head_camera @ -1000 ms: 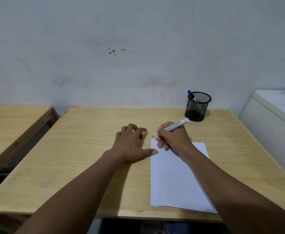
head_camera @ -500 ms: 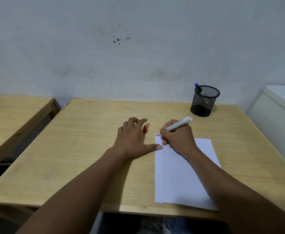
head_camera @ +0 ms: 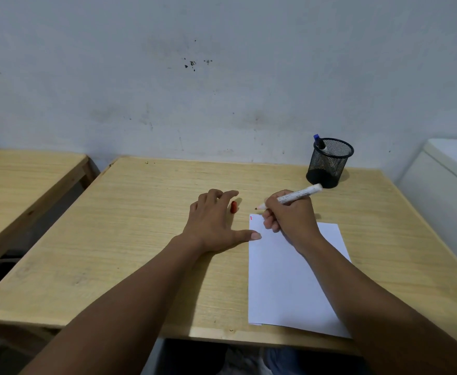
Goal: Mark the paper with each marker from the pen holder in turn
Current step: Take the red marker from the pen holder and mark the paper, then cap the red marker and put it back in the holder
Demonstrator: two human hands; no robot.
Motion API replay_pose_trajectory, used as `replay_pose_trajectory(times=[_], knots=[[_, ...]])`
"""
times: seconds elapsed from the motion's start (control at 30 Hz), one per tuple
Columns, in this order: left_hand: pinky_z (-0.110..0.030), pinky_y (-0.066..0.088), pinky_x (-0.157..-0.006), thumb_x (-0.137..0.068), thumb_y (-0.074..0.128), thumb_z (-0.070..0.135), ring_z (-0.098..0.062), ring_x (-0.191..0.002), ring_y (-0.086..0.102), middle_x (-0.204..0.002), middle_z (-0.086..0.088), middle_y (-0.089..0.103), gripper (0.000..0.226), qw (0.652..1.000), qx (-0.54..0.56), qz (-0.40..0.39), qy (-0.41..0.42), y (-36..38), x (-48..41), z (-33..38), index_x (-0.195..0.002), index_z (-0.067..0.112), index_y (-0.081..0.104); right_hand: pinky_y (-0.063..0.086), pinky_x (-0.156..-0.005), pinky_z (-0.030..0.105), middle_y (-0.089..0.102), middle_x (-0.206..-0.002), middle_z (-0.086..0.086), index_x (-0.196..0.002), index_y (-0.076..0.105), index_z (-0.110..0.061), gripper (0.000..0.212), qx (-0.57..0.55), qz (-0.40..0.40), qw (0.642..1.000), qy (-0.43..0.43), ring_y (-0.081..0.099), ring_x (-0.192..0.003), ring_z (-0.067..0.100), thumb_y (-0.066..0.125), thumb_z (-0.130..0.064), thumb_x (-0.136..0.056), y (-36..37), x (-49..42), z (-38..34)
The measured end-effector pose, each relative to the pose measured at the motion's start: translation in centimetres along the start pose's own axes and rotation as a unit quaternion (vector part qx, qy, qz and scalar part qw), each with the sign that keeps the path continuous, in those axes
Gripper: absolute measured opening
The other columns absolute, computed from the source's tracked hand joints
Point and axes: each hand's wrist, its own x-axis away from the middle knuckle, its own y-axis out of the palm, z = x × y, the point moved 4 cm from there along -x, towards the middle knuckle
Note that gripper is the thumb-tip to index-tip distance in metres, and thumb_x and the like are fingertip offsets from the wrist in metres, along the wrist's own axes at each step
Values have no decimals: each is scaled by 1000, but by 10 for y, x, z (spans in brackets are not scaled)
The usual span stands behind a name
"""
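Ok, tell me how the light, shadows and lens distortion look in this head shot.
Head view: soft, even light, no glare on the paper; faint shadows fall right of the left hand and the pen holder. Wide-angle bending curves the table edges and stretches the forearms at the bottom. The right hand and its marker are sharp.

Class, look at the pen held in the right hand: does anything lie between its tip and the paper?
Nothing visible does. The right hand holds the pen with its tip just beyond the far left corner of the paper, where a small red mark already shows. The red cap lies off to the left.
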Motion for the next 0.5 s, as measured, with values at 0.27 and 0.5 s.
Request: replay_pose_trajectory(times=[0.27, 0.5], knots=[[-41, 51, -90, -89, 65, 45, -20, -109, 62, -106, 5, 70, 31, 998, 49, 27, 19, -17, -10, -6, -118, 35, 69, 34, -44, 21, 61, -65, 9, -78, 66, -9, 10, -182, 17, 974, 132, 50, -45, 11, 68, -11, -87, -9, -11, -6], [-30, 56, -68, -92, 69, 24, -14, -78, 74, -77, 7, 78, 10, 956, 278, 75, -57, -43, -30, 1, -92, 17, 76, 38, -43, 19, 66, -71, 11, -86, 67, -8, 6, -262, -17, 954, 148, 60, -47, 14, 65, -13, -89, -10, -13, -42]])
